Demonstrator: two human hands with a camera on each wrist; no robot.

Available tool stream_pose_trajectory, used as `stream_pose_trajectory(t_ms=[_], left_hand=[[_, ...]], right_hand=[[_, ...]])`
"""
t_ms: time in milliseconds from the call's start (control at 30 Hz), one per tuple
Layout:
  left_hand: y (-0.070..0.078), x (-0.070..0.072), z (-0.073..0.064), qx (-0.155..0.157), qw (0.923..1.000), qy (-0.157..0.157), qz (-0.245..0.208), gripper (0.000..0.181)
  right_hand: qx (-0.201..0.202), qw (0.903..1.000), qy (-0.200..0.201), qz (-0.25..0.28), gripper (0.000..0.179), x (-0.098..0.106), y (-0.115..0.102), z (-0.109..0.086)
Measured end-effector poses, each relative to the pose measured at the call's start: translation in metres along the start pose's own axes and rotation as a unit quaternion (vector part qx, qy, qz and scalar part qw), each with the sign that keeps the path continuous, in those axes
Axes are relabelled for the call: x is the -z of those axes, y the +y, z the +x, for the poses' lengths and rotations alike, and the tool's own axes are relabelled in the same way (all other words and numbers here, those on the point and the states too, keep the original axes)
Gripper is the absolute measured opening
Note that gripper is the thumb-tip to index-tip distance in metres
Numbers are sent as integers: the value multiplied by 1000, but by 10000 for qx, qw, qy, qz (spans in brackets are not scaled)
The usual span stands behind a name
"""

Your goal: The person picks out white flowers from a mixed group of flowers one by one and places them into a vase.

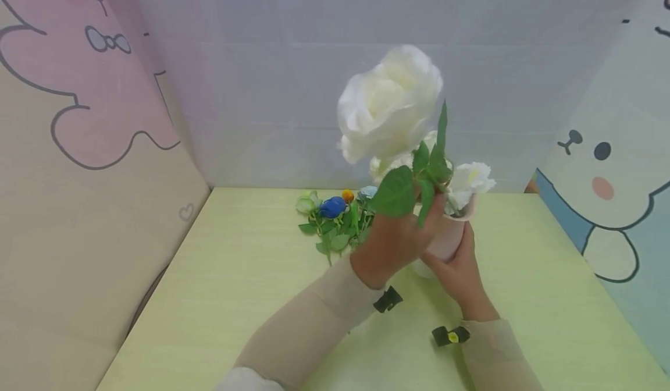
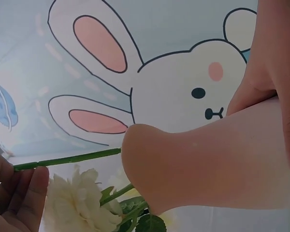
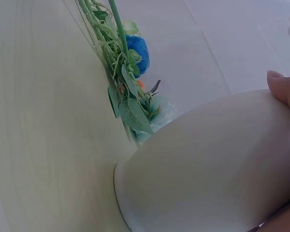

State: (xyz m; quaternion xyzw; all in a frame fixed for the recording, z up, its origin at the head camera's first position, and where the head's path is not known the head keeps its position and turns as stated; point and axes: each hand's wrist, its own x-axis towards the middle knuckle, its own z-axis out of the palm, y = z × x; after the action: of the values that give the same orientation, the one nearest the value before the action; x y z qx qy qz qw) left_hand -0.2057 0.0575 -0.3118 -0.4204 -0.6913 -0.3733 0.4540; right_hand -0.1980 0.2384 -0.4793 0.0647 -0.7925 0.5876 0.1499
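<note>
My left hand (image 1: 395,241) pinches the green stem (image 2: 77,158) of a large white rose (image 1: 389,103), whose bloom stands above the hand. In the left wrist view the stem runs to the mouth of a pale, smooth vase (image 2: 198,169); whether its tip is inside is hidden. My right hand (image 1: 464,274) grips the vase around its side. The vase's base appears to rest on the table in the right wrist view. Other white flowers (image 1: 467,184) stand in the vase, partly covered by the rose and its leaves.
Behind and left of the vase, a bunch of flowers lies on the pale yellow table (image 1: 220,280), including a blue rose (image 1: 332,207) and a small orange bloom (image 1: 348,195). Cloth walls (image 1: 262,88) with cartoon animals enclose the table at the back and sides.
</note>
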Motion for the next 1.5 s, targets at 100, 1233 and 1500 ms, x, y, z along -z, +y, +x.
stream_pose_trajectory(t_ms=[100,1233,1500], left_hand=[[0,-3,-3,-42,9997,-163,156,9],[8,-17,9,999,9900,-546,-831,17],[11,-18,15,1171,9891,-637,-628,17]], right_hand=[[-6,10000,9,-90,111,0,1,1],[189,9997,9,-124,111,2,2,2],[81,9998,-24,-157,107,2,5,2]])
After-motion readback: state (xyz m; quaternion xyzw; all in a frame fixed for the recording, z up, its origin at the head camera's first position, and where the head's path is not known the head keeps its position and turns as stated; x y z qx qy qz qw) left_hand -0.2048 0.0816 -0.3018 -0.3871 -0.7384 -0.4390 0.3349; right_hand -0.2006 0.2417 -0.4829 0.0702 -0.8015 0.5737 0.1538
